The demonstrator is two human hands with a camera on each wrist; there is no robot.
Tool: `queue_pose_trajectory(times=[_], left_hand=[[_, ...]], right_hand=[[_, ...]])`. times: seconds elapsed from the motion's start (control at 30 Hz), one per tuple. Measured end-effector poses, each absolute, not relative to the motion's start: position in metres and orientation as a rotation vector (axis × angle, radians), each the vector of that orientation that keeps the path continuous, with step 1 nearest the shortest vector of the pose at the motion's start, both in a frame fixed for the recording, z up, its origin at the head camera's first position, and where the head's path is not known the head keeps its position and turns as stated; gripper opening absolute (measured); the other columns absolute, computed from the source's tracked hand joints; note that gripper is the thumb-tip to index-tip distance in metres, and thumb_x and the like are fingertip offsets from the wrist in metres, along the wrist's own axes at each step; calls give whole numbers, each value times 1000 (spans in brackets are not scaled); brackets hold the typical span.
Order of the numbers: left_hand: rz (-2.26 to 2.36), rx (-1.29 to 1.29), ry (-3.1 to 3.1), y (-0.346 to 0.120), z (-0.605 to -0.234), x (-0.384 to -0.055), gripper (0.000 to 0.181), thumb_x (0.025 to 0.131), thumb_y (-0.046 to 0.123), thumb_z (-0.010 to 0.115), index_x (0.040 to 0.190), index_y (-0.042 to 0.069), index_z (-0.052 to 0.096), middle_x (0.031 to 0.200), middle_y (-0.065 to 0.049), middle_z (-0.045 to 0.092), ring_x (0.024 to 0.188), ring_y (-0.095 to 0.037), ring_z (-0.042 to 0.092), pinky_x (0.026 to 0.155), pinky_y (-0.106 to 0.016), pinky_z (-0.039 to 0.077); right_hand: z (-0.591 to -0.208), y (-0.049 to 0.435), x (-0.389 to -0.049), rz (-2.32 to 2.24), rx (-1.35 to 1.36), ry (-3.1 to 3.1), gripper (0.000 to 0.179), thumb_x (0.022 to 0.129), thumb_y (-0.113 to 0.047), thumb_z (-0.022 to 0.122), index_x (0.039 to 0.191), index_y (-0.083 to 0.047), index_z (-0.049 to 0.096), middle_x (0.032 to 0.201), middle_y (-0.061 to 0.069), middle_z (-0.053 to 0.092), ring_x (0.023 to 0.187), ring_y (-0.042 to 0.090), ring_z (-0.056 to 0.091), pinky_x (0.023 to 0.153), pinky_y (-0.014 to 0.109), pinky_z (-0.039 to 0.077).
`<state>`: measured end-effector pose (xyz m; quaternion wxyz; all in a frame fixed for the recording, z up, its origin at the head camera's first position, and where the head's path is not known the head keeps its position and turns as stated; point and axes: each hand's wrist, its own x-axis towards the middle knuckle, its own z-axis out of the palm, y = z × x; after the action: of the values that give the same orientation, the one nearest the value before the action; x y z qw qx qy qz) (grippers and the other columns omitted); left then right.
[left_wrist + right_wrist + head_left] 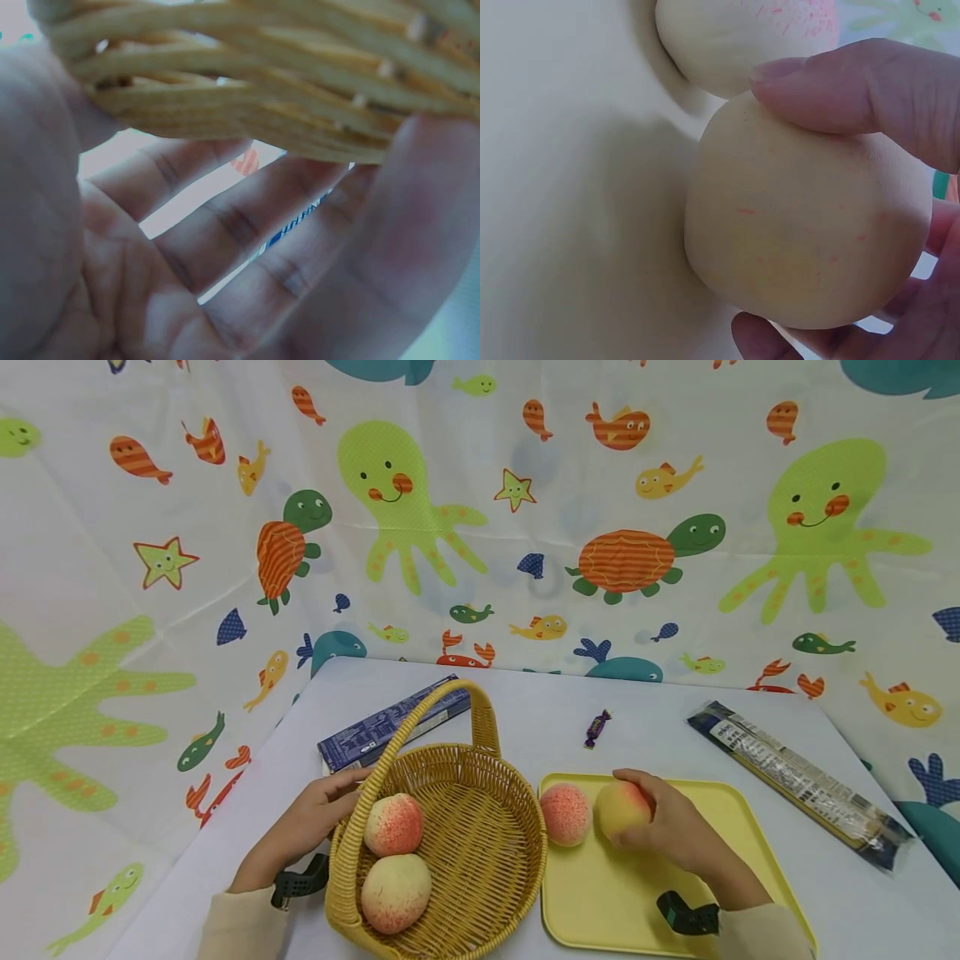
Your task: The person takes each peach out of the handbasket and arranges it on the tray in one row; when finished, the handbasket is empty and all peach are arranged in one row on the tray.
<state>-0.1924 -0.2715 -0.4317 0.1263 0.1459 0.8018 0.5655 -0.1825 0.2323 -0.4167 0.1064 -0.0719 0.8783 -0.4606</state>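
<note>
My right hand (pixel 663 827) holds a yellow-and-red peach (pixel 624 808) over the yellow tray (pixel 600 902), thumb and fingers curled around it. The right wrist view shows the pale side of this peach (pixel 802 225) close to the tray surface. A second, pinker peach (pixel 566 814) sits just left of it on the tray. On the left, my left hand (pixel 326 810) grips the side of a wicker basket (pixel 480 852) near the foot of its handle. Fingers lie against the basket weave (pixel 247 90) in the left wrist view. Two peaches (pixel 395 893) lie in the basket's left half.
A long blue box (pixel 390 722) lies behind the basket. A purple-wrapped candy (pixel 597 728) is at the back middle of the white table. At the right lies a long clear-and-blue packet (pixel 802 785). A curtain with sea animals (pixel 450 527) hangs behind.
</note>
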Motion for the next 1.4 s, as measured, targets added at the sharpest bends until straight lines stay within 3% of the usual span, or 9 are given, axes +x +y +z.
queue_pose_trajectory(times=[0.4,0.8,1.03,1.27,1.4], left_hand=[[1648,425,2328,-272,-431,-192,49,112,23,51,154,-2,47,116,-22,69,83,-24,75,66,-44,65],[1644,407,2335,-271,-431,-191,50,112,24,52,155,-2,46,120,-24,68,85,-24,75,67,-44,65],[1642,396,2340,-271,-429,-190,51,111,24,52,154,-4,46,117,-18,71,85,-25,75,67,-43,65],[1639,399,2345,-270,-429,-190,50,111,24,52,154,-2,47,120,-25,68,85,-24,75,67,-43,65],[1638,397,2345,-270,-428,-190,50,111,24,53,153,-3,47,118,-22,70,84,-24,75,67,-43,65]], right_hand=[[-420,228,-181,-1417,-164,2532,89,78,-20,91,153,-5,46,134,18,61,104,25,62,86,32,56],[-422,225,-180,-1404,-138,2563,92,78,-16,91,155,-2,42,136,19,61,104,24,63,85,32,56],[-424,226,-181,-1423,-151,2545,96,79,-14,90,157,-1,37,138,20,59,105,24,63,84,31,56],[-423,226,-179,-1415,-145,2509,96,81,-24,89,159,-3,37,143,20,56,107,24,63,89,33,54],[-421,227,-179,-1407,-123,2519,94,81,-26,89,157,-4,40,143,19,56,108,25,63,90,34,54]])
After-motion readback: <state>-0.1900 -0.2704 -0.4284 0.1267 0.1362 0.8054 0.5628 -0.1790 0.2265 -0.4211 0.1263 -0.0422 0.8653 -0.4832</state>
